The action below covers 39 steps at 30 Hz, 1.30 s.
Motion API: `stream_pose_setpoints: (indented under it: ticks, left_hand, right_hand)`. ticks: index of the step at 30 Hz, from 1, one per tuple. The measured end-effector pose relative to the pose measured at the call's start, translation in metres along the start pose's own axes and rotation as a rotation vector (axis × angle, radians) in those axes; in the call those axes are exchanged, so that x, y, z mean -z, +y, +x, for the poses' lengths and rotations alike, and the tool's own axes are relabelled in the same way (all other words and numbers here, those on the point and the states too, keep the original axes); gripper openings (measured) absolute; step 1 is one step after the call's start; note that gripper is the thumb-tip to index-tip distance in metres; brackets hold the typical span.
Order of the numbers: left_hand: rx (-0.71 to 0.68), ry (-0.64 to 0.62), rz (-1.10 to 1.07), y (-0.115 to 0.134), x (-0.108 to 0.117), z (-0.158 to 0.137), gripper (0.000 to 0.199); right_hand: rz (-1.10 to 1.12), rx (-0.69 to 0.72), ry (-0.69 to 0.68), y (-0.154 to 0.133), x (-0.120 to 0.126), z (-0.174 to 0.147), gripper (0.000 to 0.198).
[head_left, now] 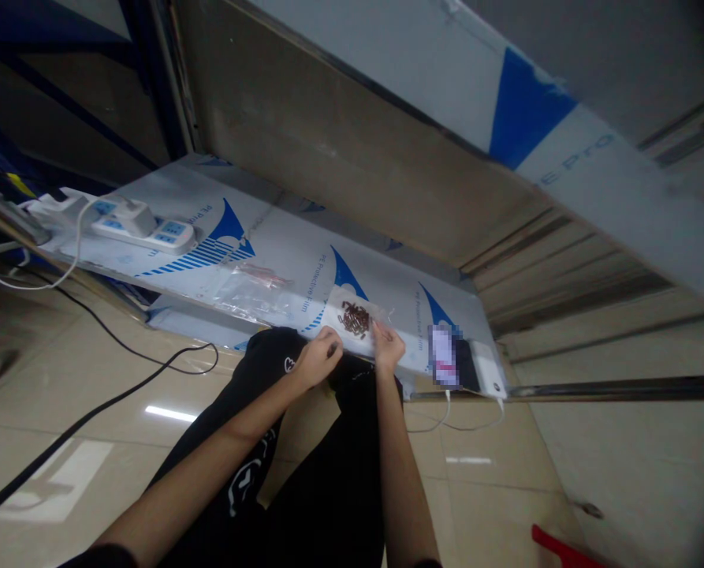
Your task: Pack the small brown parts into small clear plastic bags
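along the near edge of the film-covered shelf (296,237), the power strip (177,235) sits well off at 10 o'clock from the hands, with the flat clear bag (242,293) nearer on that same bearing. the left hand (319,359) is curled, thumb toward fingers, and the right hand (390,349) is bent with fingertips drawn in; whether either grips a small part cannot be told. on the shelf, the heap of small brown cylinders (356,319) lies at 2 o'clock from the left hand and 10 o'clock from the right, the nearer hand, its individual axes mixed.
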<state>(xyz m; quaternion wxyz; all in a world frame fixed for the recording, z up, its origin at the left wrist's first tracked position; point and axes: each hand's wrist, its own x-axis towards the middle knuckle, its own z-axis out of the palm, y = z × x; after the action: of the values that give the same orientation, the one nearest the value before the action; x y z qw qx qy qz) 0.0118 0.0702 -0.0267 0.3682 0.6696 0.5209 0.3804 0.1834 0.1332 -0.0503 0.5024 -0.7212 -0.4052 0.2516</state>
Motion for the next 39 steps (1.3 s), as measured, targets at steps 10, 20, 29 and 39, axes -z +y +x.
stream_pose_setpoints:
  ticks: [10, 20, 29, 39]
  left_hand:
    - [-0.022, -0.028, 0.047, -0.002, 0.001, -0.006, 0.017]
    - [-0.045, -0.043, 0.103, -0.011, -0.001, -0.007, 0.017]
    - [-0.072, 0.072, 0.068, -0.010, 0.001, -0.005, 0.050]
    - [-0.149, 0.221, -0.057, -0.015, 0.002, 0.004, 0.019]
  right_hand:
    - [0.027, 0.010, -0.009, -0.006, 0.001, -0.007, 0.039]
    - [0.108, -0.106, -0.031, 0.004, 0.005, 0.000, 0.052]
    - [0.337, -0.231, -0.475, -0.021, 0.028, -0.039, 0.069]
    - [0.337, -0.232, -0.569, -0.022, 0.017, -0.076, 0.070]
